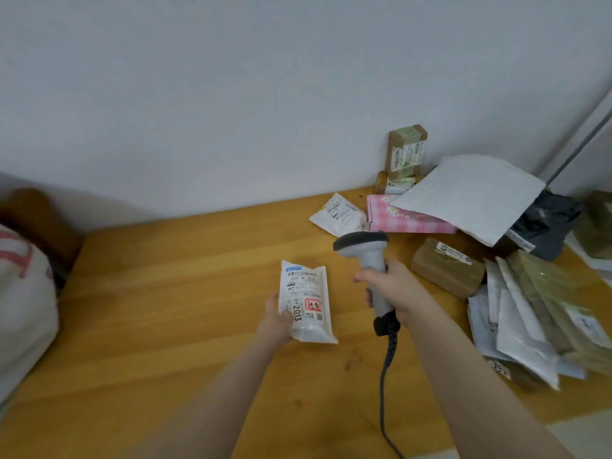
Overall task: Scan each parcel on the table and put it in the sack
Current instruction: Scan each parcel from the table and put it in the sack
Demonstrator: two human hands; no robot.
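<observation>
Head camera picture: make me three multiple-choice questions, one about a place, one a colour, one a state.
1. Where is the sack? A atop the parcel pile; B left of the table; C in the right hand.
2. The checked box is: A pink; B blue; C black.
3. The left hand: A lies empty; B points at the wall; C holds a white parcel.
Answers: B, it sits off the table's left edge; A, pink-and-white checks show; C, its thumb lies on the label.
</observation>
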